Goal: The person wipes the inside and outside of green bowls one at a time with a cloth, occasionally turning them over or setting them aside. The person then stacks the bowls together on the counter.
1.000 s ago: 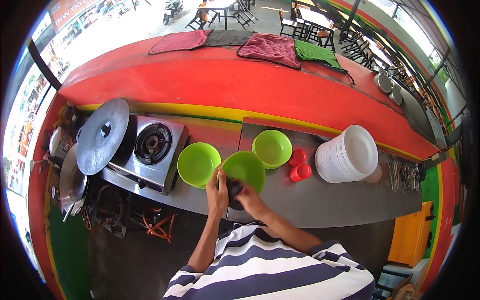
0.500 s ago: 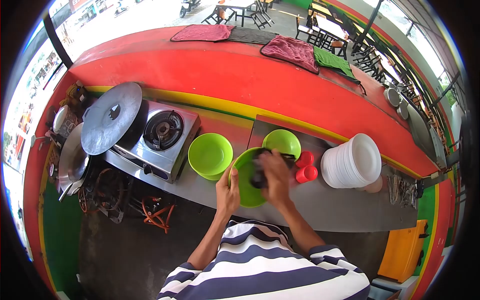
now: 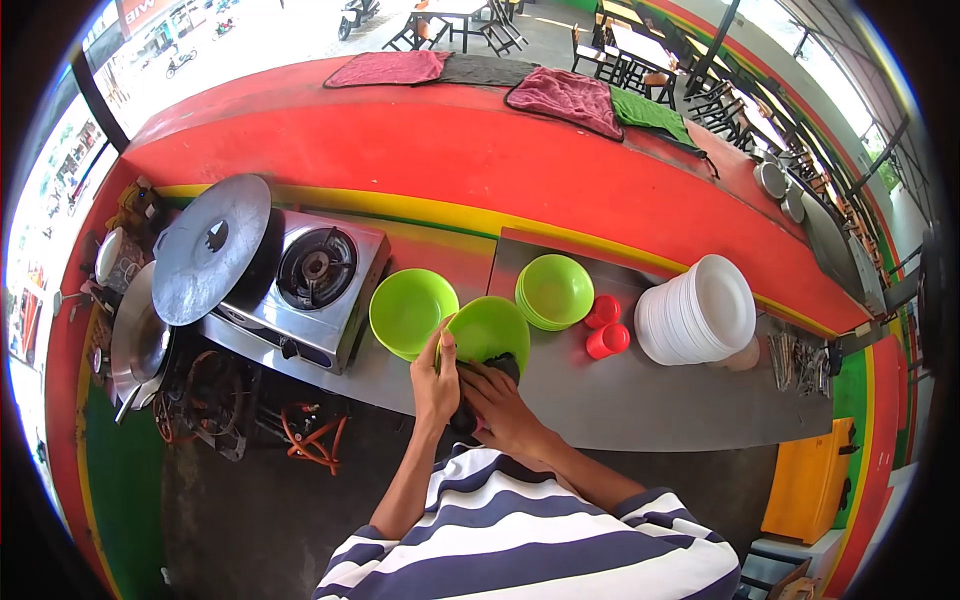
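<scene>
My left hand grips the left rim of a green bowl, which is tilted toward me above the counter's front edge. My right hand presses a dark cloth against the bowl's near side, fingers closed over it. Part of the cloth hangs below, between the two hands. Just behind on the left stands another green bowl. A stack of green bowls sits behind on the right, with two red cups beside it.
Left of the bowls is a steel gas stove, with a large metal disc leaning on it. A stack of white plates and metal cutlery lie to the right. A red wall with cloths runs behind the counter.
My right hand has moved down and left with the cloth, from inside the bowl to its near side. The held bowl now tilts differently, and the view has shifted slightly.
</scene>
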The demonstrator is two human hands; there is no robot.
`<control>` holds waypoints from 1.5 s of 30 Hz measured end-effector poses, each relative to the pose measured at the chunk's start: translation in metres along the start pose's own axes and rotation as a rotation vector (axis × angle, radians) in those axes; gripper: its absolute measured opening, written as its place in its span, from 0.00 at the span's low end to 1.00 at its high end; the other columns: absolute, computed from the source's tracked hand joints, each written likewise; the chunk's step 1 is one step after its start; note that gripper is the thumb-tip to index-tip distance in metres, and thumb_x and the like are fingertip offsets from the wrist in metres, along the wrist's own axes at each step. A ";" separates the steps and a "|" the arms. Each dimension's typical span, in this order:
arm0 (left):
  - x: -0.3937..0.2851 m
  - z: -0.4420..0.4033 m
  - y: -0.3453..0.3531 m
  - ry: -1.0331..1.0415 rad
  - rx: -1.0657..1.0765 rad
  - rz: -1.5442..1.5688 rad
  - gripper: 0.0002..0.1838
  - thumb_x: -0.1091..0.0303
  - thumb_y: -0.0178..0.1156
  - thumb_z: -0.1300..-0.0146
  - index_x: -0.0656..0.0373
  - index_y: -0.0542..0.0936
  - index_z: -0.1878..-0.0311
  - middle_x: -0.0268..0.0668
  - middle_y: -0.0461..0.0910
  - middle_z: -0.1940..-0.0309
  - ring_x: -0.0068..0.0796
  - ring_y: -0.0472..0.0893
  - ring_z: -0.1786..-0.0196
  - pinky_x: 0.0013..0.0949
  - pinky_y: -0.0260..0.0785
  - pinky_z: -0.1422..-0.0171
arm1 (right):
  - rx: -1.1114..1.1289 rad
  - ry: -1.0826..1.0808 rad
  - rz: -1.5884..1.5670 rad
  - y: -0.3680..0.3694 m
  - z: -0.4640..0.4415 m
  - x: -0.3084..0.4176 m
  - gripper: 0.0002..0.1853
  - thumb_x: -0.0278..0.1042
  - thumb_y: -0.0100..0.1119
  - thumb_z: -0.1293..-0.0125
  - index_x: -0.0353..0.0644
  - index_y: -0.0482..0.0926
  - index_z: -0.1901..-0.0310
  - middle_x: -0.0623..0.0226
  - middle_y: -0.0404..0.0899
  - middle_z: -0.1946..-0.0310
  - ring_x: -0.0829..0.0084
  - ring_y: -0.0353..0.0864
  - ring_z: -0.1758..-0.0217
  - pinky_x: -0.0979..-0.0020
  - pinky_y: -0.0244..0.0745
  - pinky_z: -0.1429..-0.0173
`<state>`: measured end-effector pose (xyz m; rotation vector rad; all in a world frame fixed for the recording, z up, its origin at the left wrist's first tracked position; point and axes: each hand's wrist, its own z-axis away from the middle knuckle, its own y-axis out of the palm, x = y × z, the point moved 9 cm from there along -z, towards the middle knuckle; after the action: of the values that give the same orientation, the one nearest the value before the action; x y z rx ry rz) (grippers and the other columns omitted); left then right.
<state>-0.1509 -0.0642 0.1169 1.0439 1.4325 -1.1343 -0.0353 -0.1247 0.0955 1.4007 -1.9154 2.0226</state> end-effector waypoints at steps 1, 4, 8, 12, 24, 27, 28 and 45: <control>0.000 -0.002 -0.004 0.011 0.017 -0.036 0.25 0.51 0.50 0.20 0.61 0.79 0.35 0.51 0.85 0.47 0.34 0.81 0.40 0.37 0.69 0.34 | 0.029 -0.006 0.108 0.004 0.000 -0.006 0.50 0.31 0.75 0.58 0.48 0.67 0.27 0.61 0.58 0.23 0.51 0.50 0.18 0.44 0.46 0.20; 0.005 -0.007 -0.015 -0.030 0.048 -0.045 0.25 0.50 0.50 0.20 0.61 0.79 0.35 0.51 0.85 0.48 0.32 0.81 0.41 0.36 0.69 0.35 | 0.023 0.045 0.295 -0.016 0.000 -0.016 0.51 0.30 0.76 0.59 0.52 0.67 0.27 0.66 0.57 0.22 0.52 0.46 0.16 0.41 0.42 0.19; 0.006 -0.006 -0.023 -0.141 0.003 -0.044 0.28 0.48 0.52 0.21 0.64 0.79 0.35 0.48 0.86 0.50 0.31 0.80 0.41 0.35 0.69 0.34 | -0.002 0.032 0.341 -0.022 -0.004 -0.009 0.48 0.29 0.76 0.62 0.53 0.73 0.31 0.69 0.68 0.29 0.55 0.59 0.23 0.44 0.51 0.24; 0.029 -0.005 -0.014 -0.146 -0.032 0.299 0.28 0.53 0.54 0.22 0.67 0.75 0.32 0.44 0.82 0.44 0.32 0.77 0.39 0.33 0.65 0.31 | -0.034 0.002 0.145 -0.018 -0.013 0.008 0.42 0.28 0.76 0.62 0.49 0.78 0.37 0.66 0.74 0.38 0.56 0.68 0.30 0.52 0.59 0.28; 0.052 0.003 -0.019 -0.273 0.119 0.636 0.31 0.66 0.52 0.35 0.70 0.70 0.29 0.46 0.81 0.42 0.34 0.81 0.43 0.34 0.71 0.36 | 0.012 -0.201 -0.108 -0.031 -0.001 0.039 0.32 0.37 0.73 0.39 0.41 0.74 0.34 0.57 0.69 0.30 0.54 0.68 0.30 0.53 0.59 0.26; 0.045 0.002 -0.023 -0.365 0.127 0.709 0.26 0.66 0.51 0.35 0.69 0.74 0.36 0.46 0.82 0.47 0.35 0.82 0.46 0.34 0.74 0.41 | 0.066 -0.166 -0.164 -0.042 0.001 0.022 0.29 0.36 0.71 0.40 0.46 0.76 0.36 0.65 0.71 0.30 0.57 0.69 0.30 0.54 0.58 0.25; 0.045 0.001 -0.024 -0.358 0.125 0.735 0.25 0.66 0.51 0.34 0.69 0.74 0.37 0.46 0.82 0.48 0.35 0.82 0.47 0.34 0.74 0.41 | 0.081 -0.153 -0.195 -0.046 -0.002 0.019 0.28 0.35 0.71 0.40 0.47 0.77 0.37 0.66 0.73 0.30 0.58 0.69 0.30 0.54 0.58 0.25; 0.046 0.000 -0.007 -0.282 -0.064 0.607 0.26 0.65 0.53 0.29 0.67 0.73 0.31 0.37 0.81 0.52 0.23 0.78 0.57 0.27 0.71 0.55 | -0.009 -0.058 -0.364 -0.057 -0.010 0.026 0.20 0.31 0.78 0.46 0.35 0.75 0.58 0.51 0.71 0.36 0.50 0.76 0.37 0.59 0.74 0.37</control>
<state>-0.1638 -0.0636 0.0719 1.1182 0.8364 -0.7464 -0.0242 -0.1171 0.1572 1.6759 -1.5422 1.8186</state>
